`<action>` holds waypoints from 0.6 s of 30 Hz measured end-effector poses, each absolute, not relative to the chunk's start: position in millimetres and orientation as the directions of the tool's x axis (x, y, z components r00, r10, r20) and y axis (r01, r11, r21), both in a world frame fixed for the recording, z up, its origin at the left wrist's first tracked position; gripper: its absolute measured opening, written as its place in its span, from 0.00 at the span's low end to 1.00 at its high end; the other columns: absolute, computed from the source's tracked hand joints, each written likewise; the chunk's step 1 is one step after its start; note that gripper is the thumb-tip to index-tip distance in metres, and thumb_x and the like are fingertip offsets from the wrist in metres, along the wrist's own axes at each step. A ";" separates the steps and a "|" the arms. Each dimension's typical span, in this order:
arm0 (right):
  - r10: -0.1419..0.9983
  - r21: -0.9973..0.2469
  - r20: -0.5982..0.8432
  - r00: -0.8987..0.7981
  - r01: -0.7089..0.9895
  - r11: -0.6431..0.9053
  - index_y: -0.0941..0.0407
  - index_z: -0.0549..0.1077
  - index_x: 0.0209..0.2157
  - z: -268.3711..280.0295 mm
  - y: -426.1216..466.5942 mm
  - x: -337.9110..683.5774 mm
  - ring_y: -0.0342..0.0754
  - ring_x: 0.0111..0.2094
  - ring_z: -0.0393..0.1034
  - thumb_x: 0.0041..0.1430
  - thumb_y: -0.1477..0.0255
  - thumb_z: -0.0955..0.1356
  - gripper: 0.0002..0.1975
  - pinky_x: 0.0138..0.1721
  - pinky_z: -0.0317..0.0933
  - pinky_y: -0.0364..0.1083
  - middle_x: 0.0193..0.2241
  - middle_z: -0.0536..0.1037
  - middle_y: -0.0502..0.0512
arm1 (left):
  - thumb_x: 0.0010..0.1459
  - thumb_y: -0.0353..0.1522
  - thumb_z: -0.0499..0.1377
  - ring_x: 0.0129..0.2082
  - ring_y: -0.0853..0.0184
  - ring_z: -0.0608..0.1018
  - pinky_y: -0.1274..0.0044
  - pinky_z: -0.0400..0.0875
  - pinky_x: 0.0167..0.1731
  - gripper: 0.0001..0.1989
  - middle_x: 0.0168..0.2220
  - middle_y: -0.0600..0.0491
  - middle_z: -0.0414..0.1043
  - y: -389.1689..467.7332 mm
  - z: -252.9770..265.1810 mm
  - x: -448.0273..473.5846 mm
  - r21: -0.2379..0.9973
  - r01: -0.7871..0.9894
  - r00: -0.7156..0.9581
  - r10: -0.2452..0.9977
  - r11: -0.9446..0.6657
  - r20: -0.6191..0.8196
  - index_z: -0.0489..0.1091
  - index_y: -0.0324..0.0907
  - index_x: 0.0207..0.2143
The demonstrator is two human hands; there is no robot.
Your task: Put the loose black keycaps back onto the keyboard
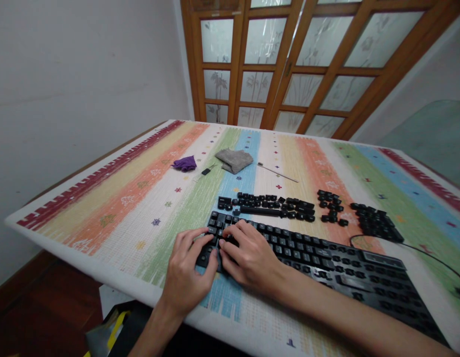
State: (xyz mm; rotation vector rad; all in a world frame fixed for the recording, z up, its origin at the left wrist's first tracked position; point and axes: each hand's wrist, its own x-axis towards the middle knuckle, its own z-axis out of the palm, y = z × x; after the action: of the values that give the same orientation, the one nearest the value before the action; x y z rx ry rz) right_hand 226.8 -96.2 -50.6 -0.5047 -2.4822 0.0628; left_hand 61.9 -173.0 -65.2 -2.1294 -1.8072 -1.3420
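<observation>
A black keyboard (300, 254) lies slantwise along the table's near side. Keycaps sit on its far rows and left part, while many positions towards the right show bare sockets. My left hand (190, 270) is curled over the keyboard's left end, fingers on the keys and thumb at the near side. Beside it, my right hand (250, 253) bends its fingers down onto the left keys, thumb and forefinger close together; whatever is between them is hidden. Loose keycaps (267, 201) lie in groups behind the keyboard, with a long space bar (260, 211) among them.
Behind the keycaps are a grey cloth (234, 159), a purple cloth (185, 163), a small black tool with thin wires (206, 171) and a thin stick-like brush (278, 172). A black cable (434, 254) runs off rightward. A striped cloth covers the table (114, 218).
</observation>
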 end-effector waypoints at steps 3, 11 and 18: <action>0.389 -0.193 0.523 -0.758 0.339 0.921 0.59 0.74 0.33 -50.8 -94.6 225.0 0.52 0.38 0.62 0.63 0.78 0.65 0.06 0.40 0.62 0.51 0.36 0.74 0.60 | 0.62 0.26 0.58 0.48 0.59 0.72 0.65 0.69 0.50 0.10 0.47 0.47 0.72 -172.7 -65.3 61.9 0.478 0.817 -0.058 0.780 -0.321 0.623 0.71 0.41 0.46; 0.402 -0.215 0.499 -0.768 0.340 0.916 0.59 0.74 0.34 -49.2 -92.2 224.1 0.51 0.37 0.62 0.65 0.78 0.64 0.07 0.40 0.63 0.51 0.33 0.75 0.58 | 0.62 0.26 0.58 0.48 0.59 0.73 0.66 0.70 0.50 0.10 0.46 0.48 0.73 -172.9 -63.1 62.5 0.482 0.815 -0.063 0.778 -0.321 0.625 0.72 0.41 0.46; 0.418 -0.278 0.522 -0.744 0.315 0.908 0.60 0.74 0.35 -48.9 -92.2 227.0 0.51 0.37 0.64 0.66 0.78 0.64 0.08 0.41 0.63 0.50 0.33 0.76 0.58 | 0.62 0.26 0.58 0.48 0.59 0.73 0.66 0.70 0.50 0.10 0.46 0.48 0.73 -172.8 -63.2 62.8 0.485 0.813 -0.063 0.780 -0.321 0.622 0.72 0.42 0.45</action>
State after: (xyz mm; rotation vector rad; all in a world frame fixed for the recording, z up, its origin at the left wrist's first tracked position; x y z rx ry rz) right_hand 227.0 -92.2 -48.9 -0.5229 -2.4691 0.2285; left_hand 62.8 -172.8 -63.2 -2.1240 -1.8078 -1.3618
